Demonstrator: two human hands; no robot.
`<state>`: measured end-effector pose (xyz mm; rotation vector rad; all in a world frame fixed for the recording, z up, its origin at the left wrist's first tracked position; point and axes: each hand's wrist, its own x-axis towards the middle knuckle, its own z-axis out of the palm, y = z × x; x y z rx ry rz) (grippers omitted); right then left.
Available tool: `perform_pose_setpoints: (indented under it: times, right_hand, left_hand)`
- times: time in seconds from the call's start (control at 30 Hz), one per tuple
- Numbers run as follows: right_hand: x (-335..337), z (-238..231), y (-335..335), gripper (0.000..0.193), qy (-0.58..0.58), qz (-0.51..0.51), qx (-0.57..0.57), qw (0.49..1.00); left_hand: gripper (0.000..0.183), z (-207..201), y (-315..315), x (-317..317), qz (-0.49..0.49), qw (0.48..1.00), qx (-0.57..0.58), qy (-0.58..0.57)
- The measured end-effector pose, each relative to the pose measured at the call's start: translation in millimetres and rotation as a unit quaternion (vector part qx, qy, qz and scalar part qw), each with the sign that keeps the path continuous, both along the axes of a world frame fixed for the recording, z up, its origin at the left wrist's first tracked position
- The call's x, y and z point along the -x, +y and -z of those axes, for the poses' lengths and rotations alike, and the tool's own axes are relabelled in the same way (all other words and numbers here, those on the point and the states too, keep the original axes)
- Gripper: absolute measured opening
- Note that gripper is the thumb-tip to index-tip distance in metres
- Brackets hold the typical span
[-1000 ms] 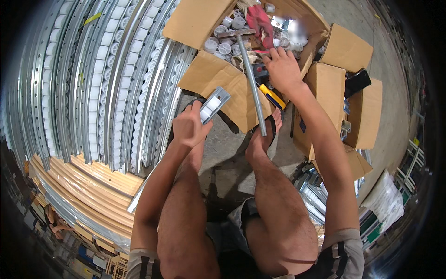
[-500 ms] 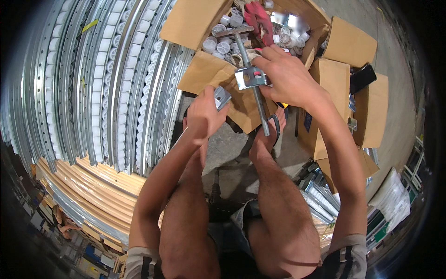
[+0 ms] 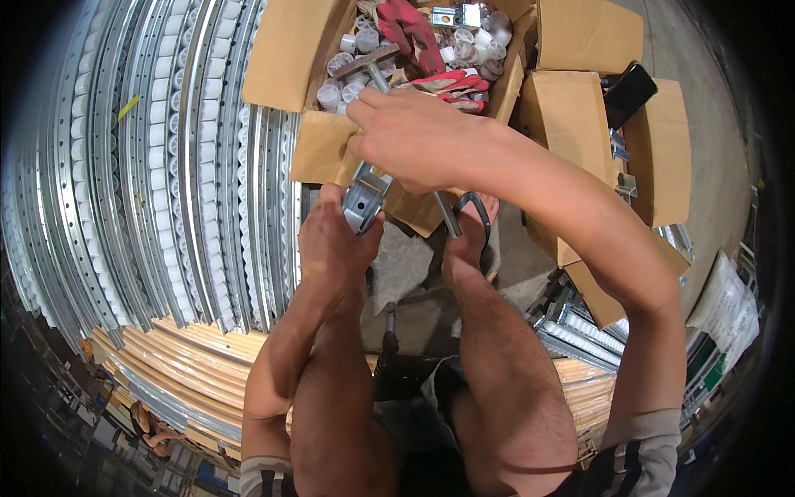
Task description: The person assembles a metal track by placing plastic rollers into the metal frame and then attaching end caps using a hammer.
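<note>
On the left stand metal rails (image 3: 178, 166) with white rollers, and beside them the left hand (image 3: 330, 240) has its fingers closed around a metal bracket (image 3: 362, 207), near the open box (image 3: 507, 89). The right hand (image 3: 414, 132) reaches across the hammer (image 3: 367, 62), fingers bent close over the bracket's far end; I cannot tell what they grip. Farther right, a black phone (image 3: 631, 95) rests at a second box (image 3: 571, 103).

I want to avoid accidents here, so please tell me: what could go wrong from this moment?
The hammer, its handle end close to the sandalled foot, may slip and hit it. Edges of the metal part could cut the bare left hand holding it, or the bare right hand close by.
</note>
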<state>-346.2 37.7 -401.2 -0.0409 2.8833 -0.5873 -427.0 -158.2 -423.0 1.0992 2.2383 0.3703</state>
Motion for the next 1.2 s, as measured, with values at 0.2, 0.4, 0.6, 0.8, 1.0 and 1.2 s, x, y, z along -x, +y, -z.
perform_pose_setpoints:
  times: [0.2,0.4,0.6,0.8,1.0,1.2]
  right_hand:
    - [3.9,-1.7,-0.7,0.037,0.005,-0.028,-0.012,1.0]
    - [7.5,-11.1,-1.1,0.035,-0.008,-0.046,-0.031,0.998]
    - [13.0,-26.5,-0.1,0.037,-0.054,-0.059,-0.032,0.996]
    - [13.3,-30.8,-0.8,0.037,-0.052,-0.077,-0.057,0.994]
    - [15.7,-26.2,1.2,0.027,-0.039,-0.081,-0.022,0.996]
    - [19.9,-37.9,1.6,0.023,-0.052,-0.091,-0.002,0.995]
  left_hand:
    - [0.052,1.0,-0.8,-1.9,-0.001,1.0,-0.028,-0.015]
    - [0.061,4.8,-3.2,3.4,0.022,0.997,-0.075,-0.002]
    - [0.061,-0.9,-1.1,3.9,0.021,0.998,-0.065,-0.015]
    - [0.057,-0.8,-7.2,3.8,0.03,0.993,-0.116,-0.002]
    - [0.065,-6.0,-4.4,-0.3,0.005,0.998,-0.06,-0.006]
    - [0.075,-23.3,13.2,-3.9,-0.012,1.0,0.017,0.009]
